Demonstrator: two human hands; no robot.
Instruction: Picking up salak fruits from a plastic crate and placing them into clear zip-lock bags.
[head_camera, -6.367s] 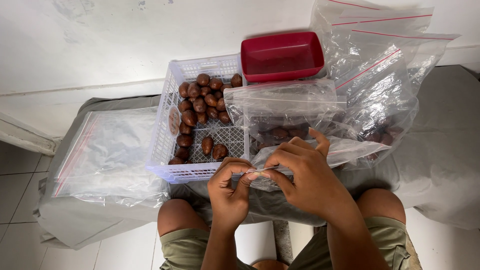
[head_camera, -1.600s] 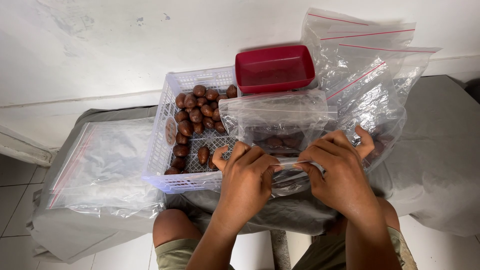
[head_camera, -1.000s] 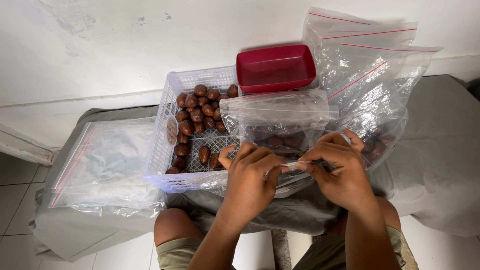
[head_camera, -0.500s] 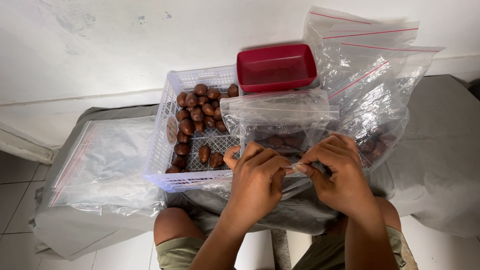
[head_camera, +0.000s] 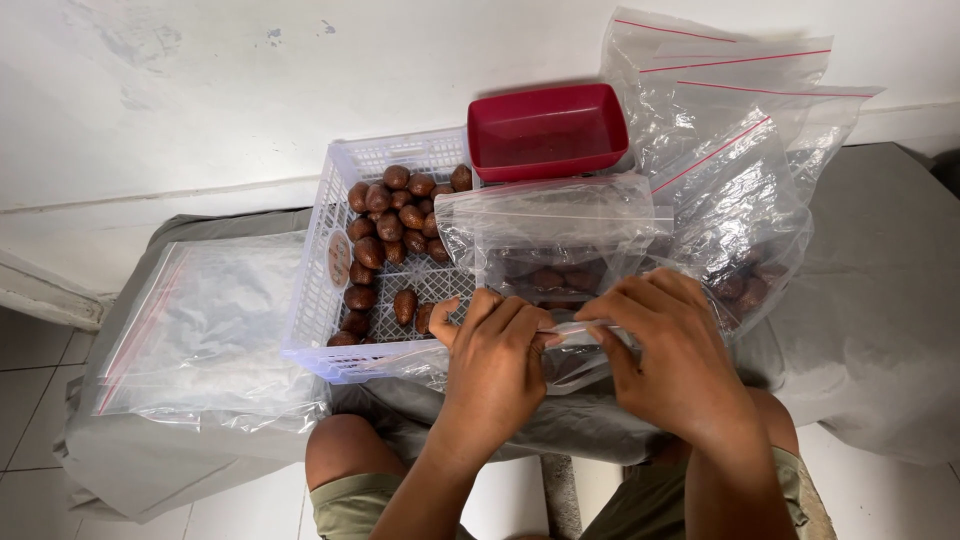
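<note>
Two hands pinch the edge of a clear plastic bag holding brown fruit.

The left hand (head_camera: 497, 352) and right hand (head_camera: 672, 352) are close together, fingers curled and clamped on the near edge of the clear bag (head_camera: 555, 250), which is wrinkled, see-through and shows a few brown fruits (head_camera: 560, 278) inside. The bag lies just beyond the knuckles, partly over the white slotted basket (head_camera: 330, 290) of loose fruit. Beyond stand a red tray (head_camera: 545, 130) and more filled bags (head_camera: 745, 190); flat empty bags (head_camera: 205, 330) lie to the left.

The small round brown fruits (head_camera: 385, 225) lie in a white plastic lattice basket (head_camera: 320, 290). The shallow plastic tub (head_camera: 545, 130) is red. The clear plastic bags (head_camera: 740, 140) have thin red lines.
</note>
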